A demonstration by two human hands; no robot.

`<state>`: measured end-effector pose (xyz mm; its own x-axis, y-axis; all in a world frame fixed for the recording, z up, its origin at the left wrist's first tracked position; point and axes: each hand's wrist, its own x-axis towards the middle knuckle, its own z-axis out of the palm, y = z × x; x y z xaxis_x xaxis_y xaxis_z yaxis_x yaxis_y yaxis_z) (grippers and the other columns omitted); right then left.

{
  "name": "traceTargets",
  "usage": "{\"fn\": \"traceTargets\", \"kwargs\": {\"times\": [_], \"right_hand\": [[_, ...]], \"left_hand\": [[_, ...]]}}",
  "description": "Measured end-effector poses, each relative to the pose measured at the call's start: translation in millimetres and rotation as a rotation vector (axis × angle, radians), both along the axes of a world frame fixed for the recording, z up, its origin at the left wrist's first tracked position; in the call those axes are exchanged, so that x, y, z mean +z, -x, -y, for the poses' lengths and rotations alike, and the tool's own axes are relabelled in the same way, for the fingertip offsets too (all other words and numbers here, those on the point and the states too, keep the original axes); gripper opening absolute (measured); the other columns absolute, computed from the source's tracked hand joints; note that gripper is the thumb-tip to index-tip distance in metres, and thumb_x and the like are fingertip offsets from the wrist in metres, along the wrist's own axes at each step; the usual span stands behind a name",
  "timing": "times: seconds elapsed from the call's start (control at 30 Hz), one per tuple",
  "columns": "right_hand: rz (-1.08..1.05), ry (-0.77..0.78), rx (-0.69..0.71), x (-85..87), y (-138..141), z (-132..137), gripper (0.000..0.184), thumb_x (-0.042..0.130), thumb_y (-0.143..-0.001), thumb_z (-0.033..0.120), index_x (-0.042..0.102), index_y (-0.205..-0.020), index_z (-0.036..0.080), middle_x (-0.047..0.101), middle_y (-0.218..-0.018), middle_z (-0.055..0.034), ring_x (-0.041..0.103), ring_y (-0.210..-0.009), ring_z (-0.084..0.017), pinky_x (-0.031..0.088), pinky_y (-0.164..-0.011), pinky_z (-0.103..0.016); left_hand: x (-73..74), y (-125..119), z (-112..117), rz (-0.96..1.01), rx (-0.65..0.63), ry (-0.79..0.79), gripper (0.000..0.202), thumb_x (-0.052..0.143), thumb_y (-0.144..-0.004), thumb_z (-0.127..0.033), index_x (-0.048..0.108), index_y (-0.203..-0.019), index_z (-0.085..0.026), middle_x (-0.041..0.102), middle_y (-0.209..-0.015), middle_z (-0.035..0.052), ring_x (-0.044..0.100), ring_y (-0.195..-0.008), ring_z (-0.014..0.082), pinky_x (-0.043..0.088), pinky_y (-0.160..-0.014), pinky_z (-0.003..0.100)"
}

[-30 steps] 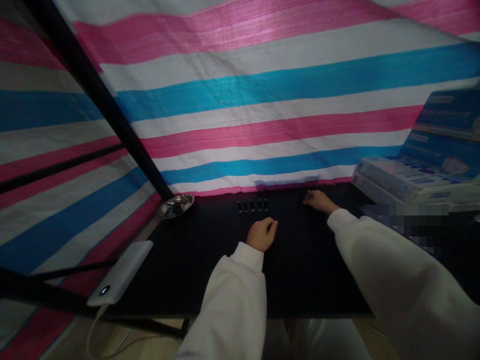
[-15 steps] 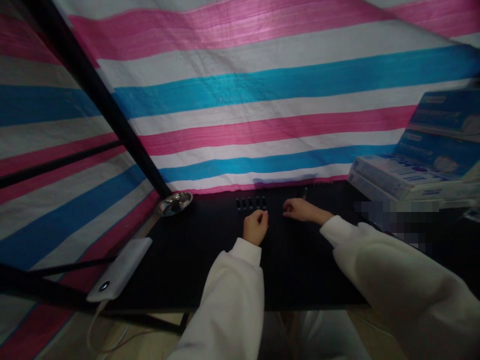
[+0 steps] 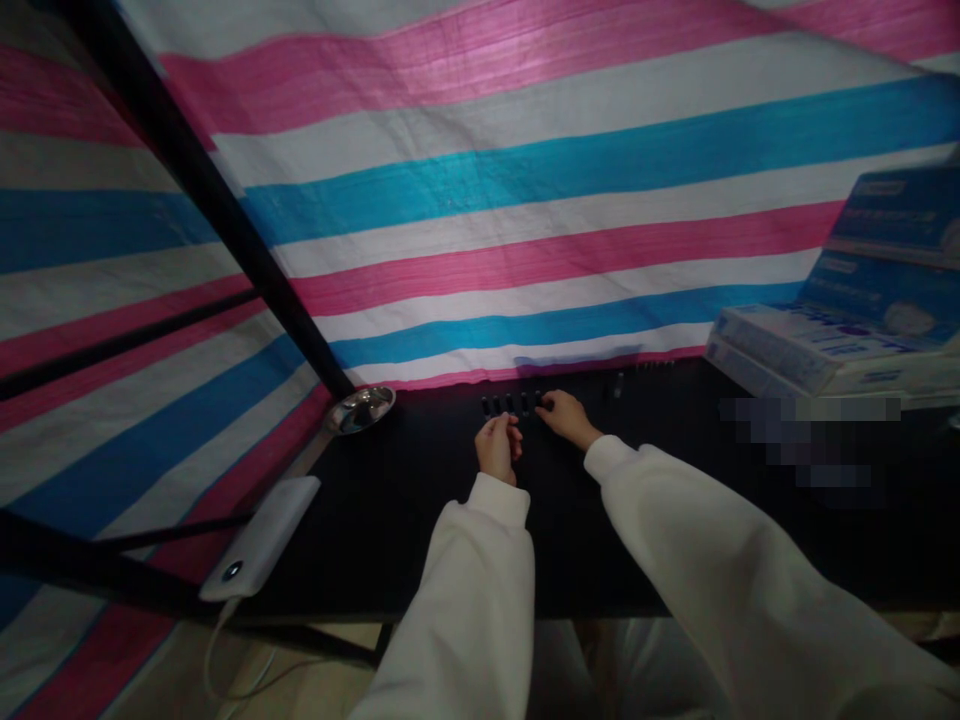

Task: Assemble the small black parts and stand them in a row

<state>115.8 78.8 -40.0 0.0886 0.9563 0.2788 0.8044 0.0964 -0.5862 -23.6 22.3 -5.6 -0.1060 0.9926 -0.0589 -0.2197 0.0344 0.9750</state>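
Several small dark cylinders (image 3: 508, 403) with light ends lie side by side in a row on the black table (image 3: 375, 540). My right hand (image 3: 568, 417) is at the right end of that row. Its thumb and fingers pinch the last small dark cylinder (image 3: 538, 397), mostly covered by the fingertips. Just in front of the row is my left hand (image 3: 496, 448), its thumb and forefinger closed together and the other fingers curled. Whatever it may hold is too small to make out. Farther right, a small greyish cylinder (image 3: 619, 384) stands near the back.
A shiny metal bowl (image 3: 361, 410) sits at the back left corner by a black post (image 3: 225, 210). Along the left edge lies a white power bank (image 3: 262, 540) with a cable. Tiny pieces (image 3: 655, 365) line the back edge. Blue and white boxes (image 3: 847, 350) are stacked at right.
My right hand has moved left, from near the standing cylinder to the right end of the row. My left hand has shifted slightly left and its fingers have turned. The view has shifted a little.
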Motion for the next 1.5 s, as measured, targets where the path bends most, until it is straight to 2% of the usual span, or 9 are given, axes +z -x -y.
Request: {"fn": "traceTargets", "kwargs": {"times": [0.27, 0.47, 0.63, 0.77, 0.93, 1.07, 1.2, 1.33, 1.5], "right_hand": [[-0.199, -0.038, 0.04, 20.5, -15, 22, 0.017, 0.055, -0.067, 0.027, 0.061, -0.078, 0.015, 0.062, -0.074, -0.0053, 0.055, -0.069, -0.014, 0.041, -0.063, -0.025], [-0.301, -0.206, 0.199, 39.2, -24, 62, 0.026, 0.051, -0.071, 0.025, 0.061, -0.094, 0.018, 0.06, -0.078, -0.003, 0.05, -0.059, -0.01, 0.041, -0.057, -0.023], [-0.195, -0.3, 0.293, 36.1, -25, 83, 0.025, 0.048, -0.076, 0.022, 0.06, -0.098, 0.021, 0.055, -0.075, -0.0027, 0.048, -0.061, -0.011, 0.04, -0.059, -0.024], [-0.145, -0.291, 0.345, 30.3, -26, 85, 0.026, 0.047, -0.077, 0.021, 0.059, -0.099, 0.021, 0.054, -0.075, -0.0026, 0.048, -0.061, -0.011, 0.04, -0.06, -0.024], [-0.184, -0.3, 0.337, 27.7, -25, 86, 0.029, 0.044, -0.076, 0.018, 0.057, -0.101, 0.02, 0.055, -0.081, -0.0038, 0.05, -0.064, -0.011, 0.041, -0.062, -0.024], [-0.35, -0.257, 0.248, 26.3, -26, 85, 0.032, 0.038, -0.076, 0.018, 0.053, -0.105, 0.018, 0.059, -0.085, -0.0041, 0.052, -0.064, -0.011, 0.041, -0.061, -0.024], [-0.548, -0.112, 0.158, 23.7, -27, 80, 0.031, 0.032, -0.082, 0.036, 0.055, -0.085, 0.016, 0.058, -0.068, -0.0017, 0.048, -0.049, -0.009, 0.04, -0.05, -0.022], [-0.684, 0.041, 0.238, 21.9, -23, 78, 0.043, 0.036, -0.077, 0.053, 0.051, -0.066, 0.015, 0.05, -0.051, 0.0013, 0.044, -0.039, -0.008, 0.034, -0.04, -0.02], [-0.748, 0.047, 0.282, 22.6, -21, 80, 0.044, 0.04, -0.074, 0.056, 0.049, -0.061, 0.016, 0.044, -0.047, 0.0038, 0.041, -0.037, -0.006, 0.031, -0.037, -0.019]], "left_hand": [[1.2, -2, 1, -0.046, -0.086, 0.002, 0.034, 0.05, -0.068, -0.045, 0.051, -0.074, -0.012, 0.047, -0.047, -0.0046, 0.036, -0.029, 0.003, 0.019, -0.029, 0.016], [9.5, -8, 6, -0.055, -0.249, -0.027, 0.053, 0.048, -0.069, -0.053, 0.049, -0.102, -0.013, 0.054, -0.057, -0.0016, 0.042, -0.03, 0.0039, 0.021, -0.029, 0.015], [7.0, -12, 6, -0.144, -0.343, -0.094, 0.047, 0.053, -0.07, -0.047, 0.047, -0.102, -0.014, 0.058, -0.064, 0.0004, 0.045, -0.031, 0.004, 0.024, -0.028, 0.014], [-0.6, -12, 5, -0.254, -0.36, -0.144, 0.032, 0.054, -0.071, -0.038, 0.05, -0.09, -0.013, 0.057, -0.063, -0.0005, 0.042, -0.03, 0.0023, 0.024, -0.028, 0.013], [-4.2, -13, 3, -0.281, -0.372, -0.227, 0.025, 0.051, -0.073, -0.031, 0.047, -0.09, -0.014, 0.057, -0.063, -0.0021, 0.043, -0.03, 0.0026, 0.025, -0.029, 0.014], [-1.5, -14, 4, -0.258, -0.318, -0.284, 0.023, 0.05, -0.073, -0.03, 0.046, -0.09, -0.015, 0.055, -0.063, -0.0031, 0.041, -0.03, 0.0026, 0.028, -0.03, 0.015], [1.6, -13, 6, -0.263, -0.332, -0.318, 0.023, 0.05, -0.073, -0.03, 0.046, -0.09, -0.015, 0.055, -0.065, -0.0026, 0.041, -0.029, 0.0024, 0.028, -0.029, 0.016], [3.1, -13, 8, -0.285, -0.364, -0.323, 0.025, 0.051, -0.073, -0.031, 0.046, -0.091, -0.015, 0.055, -0.066, -0.0024, 0.04, -0.029, 0.0018, 0.029, -0.03, 0.015], [3.1, -13, 9, -0.305, -0.398, -0.336, 0.033, 0.053, -0.072, -0.034, 0.046, -0.097, -0.014, 0.058, -0.071, 0.0001, 0.044, -0.031, 0.0032, 0.029, -0.029, 0.016]]}}
